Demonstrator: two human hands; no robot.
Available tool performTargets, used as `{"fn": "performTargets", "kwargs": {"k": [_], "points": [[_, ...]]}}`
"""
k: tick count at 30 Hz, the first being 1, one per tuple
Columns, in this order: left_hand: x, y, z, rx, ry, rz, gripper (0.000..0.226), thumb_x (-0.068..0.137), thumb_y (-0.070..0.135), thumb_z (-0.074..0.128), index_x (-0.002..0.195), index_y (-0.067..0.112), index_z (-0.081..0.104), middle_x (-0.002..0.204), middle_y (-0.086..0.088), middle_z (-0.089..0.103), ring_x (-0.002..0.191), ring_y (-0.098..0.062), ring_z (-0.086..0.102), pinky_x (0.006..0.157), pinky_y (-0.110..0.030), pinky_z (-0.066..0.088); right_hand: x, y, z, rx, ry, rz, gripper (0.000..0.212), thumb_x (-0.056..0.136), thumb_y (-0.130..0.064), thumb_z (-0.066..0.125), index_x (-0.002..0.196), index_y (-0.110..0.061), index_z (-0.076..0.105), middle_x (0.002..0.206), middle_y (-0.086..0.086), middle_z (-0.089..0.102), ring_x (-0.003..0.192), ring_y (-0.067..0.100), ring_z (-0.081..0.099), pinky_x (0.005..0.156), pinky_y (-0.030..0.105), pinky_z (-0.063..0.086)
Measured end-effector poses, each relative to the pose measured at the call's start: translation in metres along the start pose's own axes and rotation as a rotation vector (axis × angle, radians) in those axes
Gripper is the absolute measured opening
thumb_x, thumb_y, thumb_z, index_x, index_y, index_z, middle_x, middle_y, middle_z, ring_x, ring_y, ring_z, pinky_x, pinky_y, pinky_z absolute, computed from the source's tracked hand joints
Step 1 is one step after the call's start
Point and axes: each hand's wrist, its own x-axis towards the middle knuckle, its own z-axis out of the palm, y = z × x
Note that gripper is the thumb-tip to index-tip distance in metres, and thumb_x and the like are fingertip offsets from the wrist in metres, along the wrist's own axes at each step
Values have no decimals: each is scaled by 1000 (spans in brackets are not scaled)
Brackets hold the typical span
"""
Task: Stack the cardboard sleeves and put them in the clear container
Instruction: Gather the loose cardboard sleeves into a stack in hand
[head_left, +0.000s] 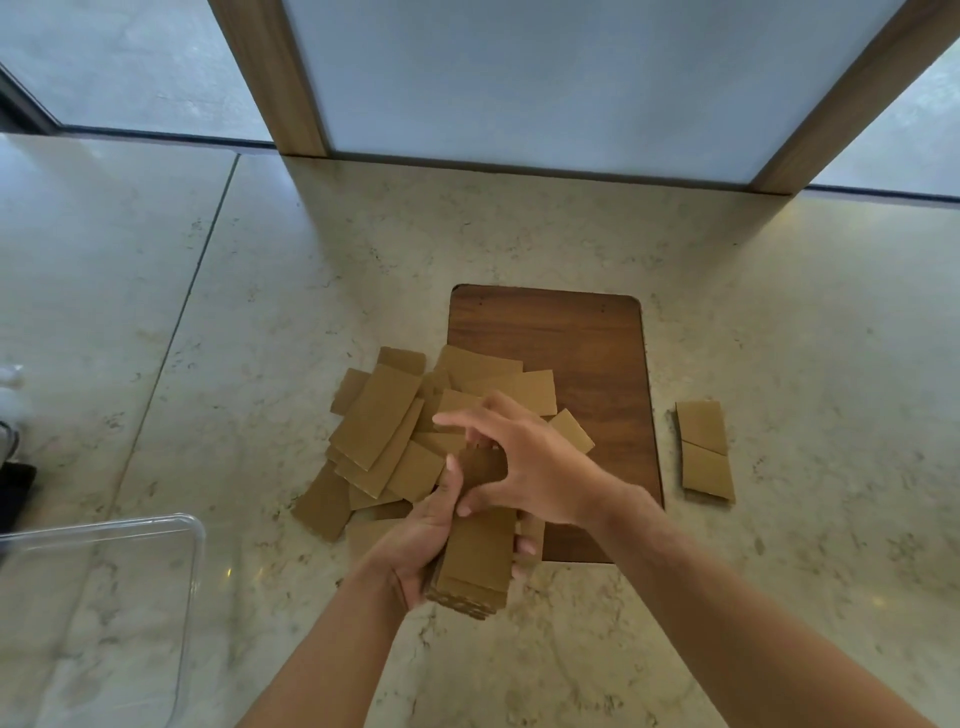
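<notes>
My left hand (423, 530) grips a stack of brown cardboard sleeves (480, 556) from below and the sides, held just above the counter. My right hand (524, 462) rests on the stack's far end, fingers spread and thumb pressed against the top sleeve. A loose pile of flat sleeves (384, 431) lies scattered just beyond, partly on a wooden board (587, 343). Two more sleeves (704, 449) lie to the right of the board. The clear container (104, 587) stands at the lower left, and I see nothing inside it.
The surface is a pale marble counter (779, 312). A wood-framed glass panel (545, 78) rises at the far edge. Dark and white objects (10, 441) sit at the left edge, cut off by the frame.
</notes>
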Motion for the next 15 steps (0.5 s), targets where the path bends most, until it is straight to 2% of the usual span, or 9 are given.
{"fn": "performTargets", "kwargs": {"k": [3,5,6,7,8,9,11,13,15], "points": [[3,-4,-1,-81,-1,75,83,80,71,66,134,8,70,94,-26,70,73,-35,72,65,-43,64,-14,10,21,92,113,68,80,79,-56,81,148,-46,42,120,-22,43,116,-7,47,96,11,43],[4,-6,-2,-218,-16,165,64,86,55,72,141,23,66,100,-23,68,78,-33,69,71,-47,62,-24,26,33,118,409,232,56,90,-55,70,140,-34,56,123,-14,49,118,4,53,101,24,48],[4,-7,-3,-291,-15,203,57,88,48,73,142,30,64,104,-22,67,82,-33,67,73,-49,61,-28,36,36,90,599,381,46,95,-49,65,134,-27,62,121,-9,51,119,15,56,101,32,49],[4,-8,-5,-340,1,239,52,89,44,75,138,32,66,106,-21,66,86,-33,67,73,-50,60,-32,45,37,35,733,568,45,97,-48,62,133,-22,63,121,-4,51,120,24,54,101,37,47],[4,-8,-7,-364,32,264,47,87,43,78,132,30,68,107,-21,67,88,-33,68,73,-50,59,-34,52,37,-36,753,750,53,95,-53,60,138,-21,59,124,1,50,123,29,51,104,41,44],[4,-9,-10,-380,65,278,42,86,43,80,124,28,71,109,-21,69,90,-33,69,73,-50,59,-36,57,38,-132,682,879,69,91,-62,62,145,-21,51,130,6,47,126,30,46,107,44,41],[4,-9,-14,-414,113,284,34,90,45,77,118,27,71,112,-22,70,90,-33,70,72,-49,59,-36,63,43,-276,510,934,96,78,-75,69,151,-22,39,140,8,40,129,31,40,110,45,37],[4,-7,-14,-438,121,277,33,95,47,69,122,28,71,110,-20,69,89,-31,70,70,-47,60,-34,68,43,-263,504,892,96,69,-70,81,144,-23,44,139,6,41,126,30,41,107,44,39],[5,-5,-13,-468,125,274,34,96,48,68,123,28,71,108,-19,69,89,-31,70,72,-48,60,-33,72,33,-119,608,868,75,70,-52,91,126,-24,51,130,2,49,112,21,48,96,32,44]]}}
